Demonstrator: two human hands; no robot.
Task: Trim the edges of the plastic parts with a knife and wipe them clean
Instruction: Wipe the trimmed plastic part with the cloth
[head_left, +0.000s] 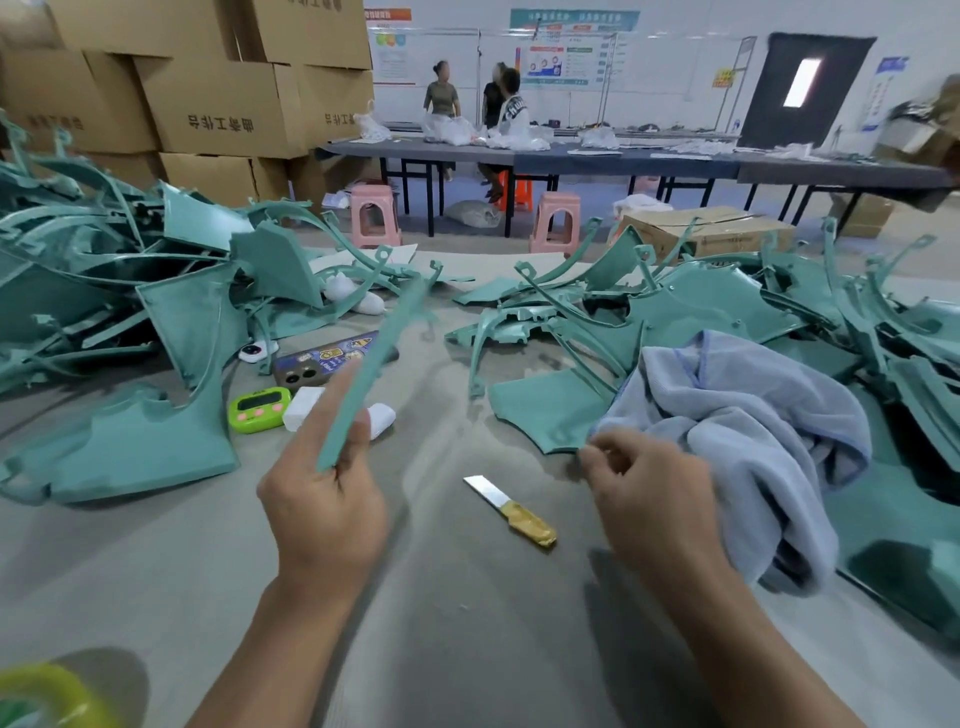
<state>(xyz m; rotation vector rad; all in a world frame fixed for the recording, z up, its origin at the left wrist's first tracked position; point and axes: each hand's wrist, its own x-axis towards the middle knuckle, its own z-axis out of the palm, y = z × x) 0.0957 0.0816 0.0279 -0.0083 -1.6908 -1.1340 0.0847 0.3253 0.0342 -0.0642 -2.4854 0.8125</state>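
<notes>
The left fingers (324, 410) are pinched round the near end of a teal strip (374, 364), with one finger lying straight along it. The strip's long axis runs from the left hand (324, 499) up toward 1 o'clock, and its far end is in the air above the table (467, 623).

The right hand (644, 493) has its fingers curled in on a blue cloth (753, 415), which bunches and hangs off toward 3 o'clock.

The knife (511, 512) lies flat on the table between the hands and touches neither. Its blade points to 11 o'clock and its yellow handle to 5.

The strip lies at 10 o'clock from the right hand. As I judge it, wiping is the step in hand. The cloth would have to cross over the knife to meet the strip, then travel along that 1 o'clock axis.

Piles (130, 291) of teal parts lie at 9 and 3 o'clock.
</notes>
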